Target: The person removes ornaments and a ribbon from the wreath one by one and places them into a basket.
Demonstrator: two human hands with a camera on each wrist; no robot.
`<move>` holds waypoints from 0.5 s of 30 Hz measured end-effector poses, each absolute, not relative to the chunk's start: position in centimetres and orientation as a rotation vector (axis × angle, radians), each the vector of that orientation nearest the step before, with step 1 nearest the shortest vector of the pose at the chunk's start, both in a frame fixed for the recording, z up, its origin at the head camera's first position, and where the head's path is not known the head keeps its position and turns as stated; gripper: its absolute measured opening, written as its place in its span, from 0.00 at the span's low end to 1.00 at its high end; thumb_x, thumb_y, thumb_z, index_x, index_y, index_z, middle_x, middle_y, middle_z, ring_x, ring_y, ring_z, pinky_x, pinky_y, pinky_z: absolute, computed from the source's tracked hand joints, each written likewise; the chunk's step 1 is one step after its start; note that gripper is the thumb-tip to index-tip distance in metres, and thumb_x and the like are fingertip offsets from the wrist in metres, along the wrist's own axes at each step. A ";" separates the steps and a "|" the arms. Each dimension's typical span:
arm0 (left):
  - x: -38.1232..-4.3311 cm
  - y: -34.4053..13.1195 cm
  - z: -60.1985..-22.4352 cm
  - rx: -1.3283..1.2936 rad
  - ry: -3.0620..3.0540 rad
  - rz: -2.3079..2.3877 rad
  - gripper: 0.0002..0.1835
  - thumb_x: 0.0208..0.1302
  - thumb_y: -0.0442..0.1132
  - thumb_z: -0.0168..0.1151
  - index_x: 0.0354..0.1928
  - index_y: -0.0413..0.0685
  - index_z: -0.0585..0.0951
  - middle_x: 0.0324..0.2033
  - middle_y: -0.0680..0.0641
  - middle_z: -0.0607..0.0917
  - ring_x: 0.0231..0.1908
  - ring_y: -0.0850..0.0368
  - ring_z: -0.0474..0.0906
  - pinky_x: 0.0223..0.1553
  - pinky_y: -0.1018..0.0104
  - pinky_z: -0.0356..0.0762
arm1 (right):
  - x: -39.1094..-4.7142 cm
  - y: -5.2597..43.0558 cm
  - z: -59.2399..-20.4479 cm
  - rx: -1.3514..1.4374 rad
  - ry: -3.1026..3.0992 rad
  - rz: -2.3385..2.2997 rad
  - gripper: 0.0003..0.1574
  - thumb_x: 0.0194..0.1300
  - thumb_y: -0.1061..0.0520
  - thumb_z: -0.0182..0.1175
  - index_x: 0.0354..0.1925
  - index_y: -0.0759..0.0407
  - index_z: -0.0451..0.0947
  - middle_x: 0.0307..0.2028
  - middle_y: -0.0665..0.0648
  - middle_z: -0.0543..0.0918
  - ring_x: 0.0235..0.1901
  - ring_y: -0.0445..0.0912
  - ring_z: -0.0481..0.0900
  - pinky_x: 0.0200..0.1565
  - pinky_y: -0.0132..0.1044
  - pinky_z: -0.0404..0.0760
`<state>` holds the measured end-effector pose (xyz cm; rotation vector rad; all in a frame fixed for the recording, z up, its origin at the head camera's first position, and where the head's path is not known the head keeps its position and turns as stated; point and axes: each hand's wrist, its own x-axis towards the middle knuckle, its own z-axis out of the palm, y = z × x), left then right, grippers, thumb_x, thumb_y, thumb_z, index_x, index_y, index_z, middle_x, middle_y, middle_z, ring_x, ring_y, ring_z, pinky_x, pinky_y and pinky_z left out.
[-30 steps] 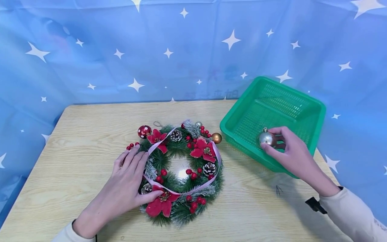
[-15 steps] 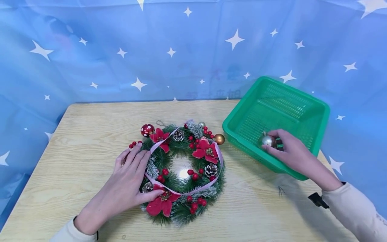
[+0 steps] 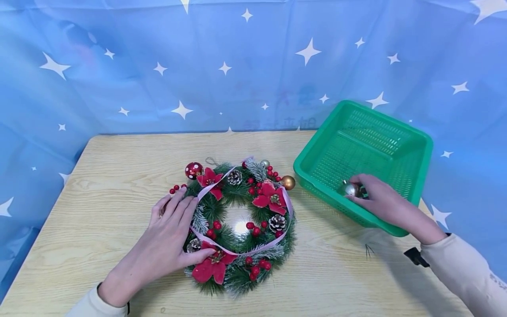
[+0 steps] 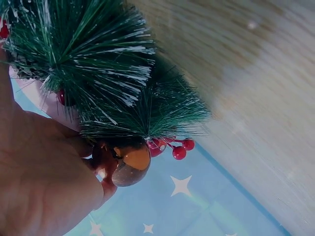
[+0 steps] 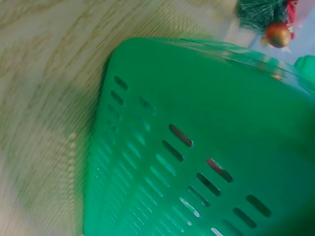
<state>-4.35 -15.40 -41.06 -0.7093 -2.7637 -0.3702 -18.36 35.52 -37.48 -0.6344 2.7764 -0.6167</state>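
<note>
My left hand (image 3: 160, 235) rests on the left side of a green Christmas wreath (image 3: 237, 281), thumb lying across a red poinsettia (image 3: 210, 267). A copper-coloured bauble (image 4: 132, 164) on the wreath touches its fingers in the left wrist view. Low inside the green plastic basket (image 3: 317, 187), my right hand (image 3: 382, 200) holds a silver bauble (image 3: 350, 189) between thumb and fingers; the hand covers part of the ball. A lilac ribbon (image 3: 261, 251) lies round the wreath. In the right wrist view the basket's slotted wall (image 5: 197, 98) hides the hand and the bauble.
Red berries, pine cones (image 3: 277, 223), a spotted red bauble (image 3: 193, 170) and a gold bauble (image 3: 288, 182) sit on the wreath. A blue star-printed cloth (image 3: 237, 66) hangs behind the wooden table (image 3: 119, 176). A small dark mark (image 3: 369, 251) shows below the basket.
My right hand has lowered the silver bauble further into the basket. The left hand stays on the wreath. The head view has shifted slightly.
</note>
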 end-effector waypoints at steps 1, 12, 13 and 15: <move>-4.3 -15.4 -41.1 -0.709 -2.766 -0.371 0.64 0.63 0.83 0.60 0.75 0.27 0.70 0.70 0.32 0.76 0.79 0.32 0.57 0.71 0.31 0.52 | -18.4 35.5 -37.5 -0.642 2.771 -0.607 0.23 0.78 0.60 0.68 0.61 0.75 0.77 0.49 0.66 0.83 0.47 0.58 0.83 0.42 0.53 0.82; -4.4 -15.4 -41.1 -0.720 -2.754 -0.363 0.63 0.65 0.82 0.59 0.76 0.28 0.69 0.70 0.32 0.76 0.78 0.32 0.59 0.71 0.30 0.53 | -19.0 35.7 -37.7 -0.656 2.734 -0.537 0.22 0.76 0.64 0.68 0.61 0.77 0.76 0.49 0.67 0.83 0.47 0.60 0.83 0.43 0.55 0.81; -4.4 -15.4 -41.1 -0.720 -2.754 -0.363 0.63 0.65 0.82 0.59 0.76 0.28 0.69 0.70 0.32 0.76 0.78 0.32 0.59 0.71 0.30 0.53 | -19.0 35.7 -37.6 -0.653 2.735 -0.534 0.23 0.76 0.64 0.68 0.61 0.77 0.76 0.49 0.67 0.83 0.47 0.60 0.83 0.43 0.55 0.81; -4.4 -15.4 -41.1 -0.719 -2.756 -0.363 0.63 0.65 0.82 0.59 0.76 0.28 0.69 0.70 0.32 0.76 0.78 0.32 0.59 0.70 0.30 0.53 | -19.0 35.6 -37.6 -0.650 2.738 -0.521 0.23 0.76 0.63 0.69 0.61 0.77 0.76 0.49 0.67 0.83 0.47 0.59 0.83 0.43 0.55 0.81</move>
